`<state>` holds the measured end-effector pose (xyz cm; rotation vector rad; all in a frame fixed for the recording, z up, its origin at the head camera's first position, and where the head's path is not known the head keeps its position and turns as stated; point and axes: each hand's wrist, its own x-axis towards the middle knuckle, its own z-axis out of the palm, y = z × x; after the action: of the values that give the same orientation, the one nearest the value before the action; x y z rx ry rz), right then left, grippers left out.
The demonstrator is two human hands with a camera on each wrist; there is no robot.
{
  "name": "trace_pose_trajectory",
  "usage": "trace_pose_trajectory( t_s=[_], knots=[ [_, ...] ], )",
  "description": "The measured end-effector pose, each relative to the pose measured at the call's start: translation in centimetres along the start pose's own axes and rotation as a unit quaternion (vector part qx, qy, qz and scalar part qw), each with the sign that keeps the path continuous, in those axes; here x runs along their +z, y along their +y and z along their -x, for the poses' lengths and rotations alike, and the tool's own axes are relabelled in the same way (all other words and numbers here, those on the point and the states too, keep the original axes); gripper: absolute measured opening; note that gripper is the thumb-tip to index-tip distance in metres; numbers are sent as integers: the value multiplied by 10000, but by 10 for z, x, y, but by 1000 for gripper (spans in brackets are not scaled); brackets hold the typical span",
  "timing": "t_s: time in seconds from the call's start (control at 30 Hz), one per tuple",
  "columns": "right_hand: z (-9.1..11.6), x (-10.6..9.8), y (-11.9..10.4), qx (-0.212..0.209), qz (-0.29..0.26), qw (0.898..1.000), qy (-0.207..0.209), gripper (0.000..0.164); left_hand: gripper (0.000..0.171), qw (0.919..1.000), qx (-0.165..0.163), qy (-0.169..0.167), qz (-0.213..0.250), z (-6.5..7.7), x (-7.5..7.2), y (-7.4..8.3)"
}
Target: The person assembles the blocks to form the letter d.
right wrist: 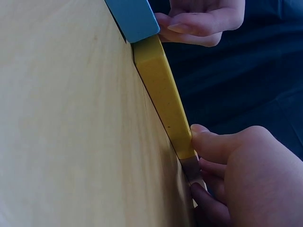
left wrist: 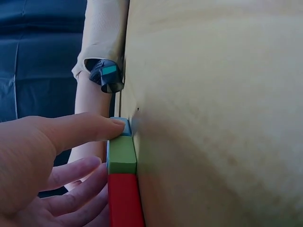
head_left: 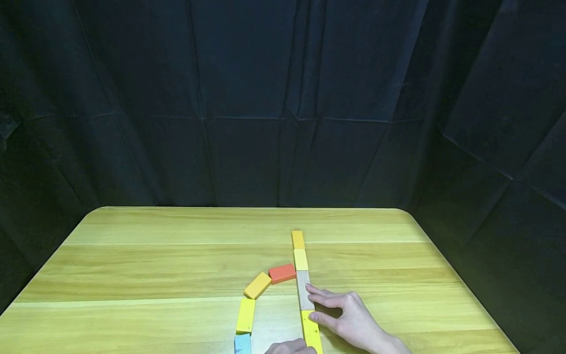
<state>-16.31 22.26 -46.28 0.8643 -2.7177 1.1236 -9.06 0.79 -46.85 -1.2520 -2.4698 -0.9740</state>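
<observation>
A straight row of blocks runs away from me in the head view, with a yellow block [head_left: 311, 330] and a grey block [head_left: 304, 289] in its nearer part. Alongside the row is my right hand [head_left: 353, 322], thumb against the yellow block and fingertips at the grey one. My left hand [head_left: 289, 347] shows only partly at the bottom edge. The left wrist view has its thumb extended onto a light blue block [left wrist: 124, 127], its fingers beside a green block [left wrist: 121, 158] and a red block [left wrist: 124, 201]. A blue block [right wrist: 135, 19] meets the yellow one in the right wrist view.
An orange block [head_left: 298, 239] and a pale yellow block [head_left: 300, 259] form the row's far end. Curving left from it are a red-orange block [head_left: 282, 273], another orange block [head_left: 258, 285], a yellow block [head_left: 245, 315] and a light blue block [head_left: 242, 343]. Dark curtains [head_left: 247, 162] surround the wooden table [head_left: 155, 270].
</observation>
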Motion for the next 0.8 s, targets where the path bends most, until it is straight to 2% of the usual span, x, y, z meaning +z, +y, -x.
trace_pose_trajectory(
  t_s=[0.13,0.3,0.47,0.63,0.8],
  knots=[
    [0,0,1,34,-8,10000,-15,42,10,10000,17,-93,17,0,-1,-1],
    [1,1,2,-128,73,9999,33,40,9,9998,79,-166,8,0,-2,-3],
    [1,1,3,-9,14,10000,-43,42,10,9998,84,-203,20,0,-2,-4],
    [1,1,3,47,-59,9999,-71,42,10,9996,244,-115,-52,0,-2,-5],
    [1,0,3,-181,46,9998,10,41,12,9991,383,-19,167,-1,-3,-7]
  ],
)
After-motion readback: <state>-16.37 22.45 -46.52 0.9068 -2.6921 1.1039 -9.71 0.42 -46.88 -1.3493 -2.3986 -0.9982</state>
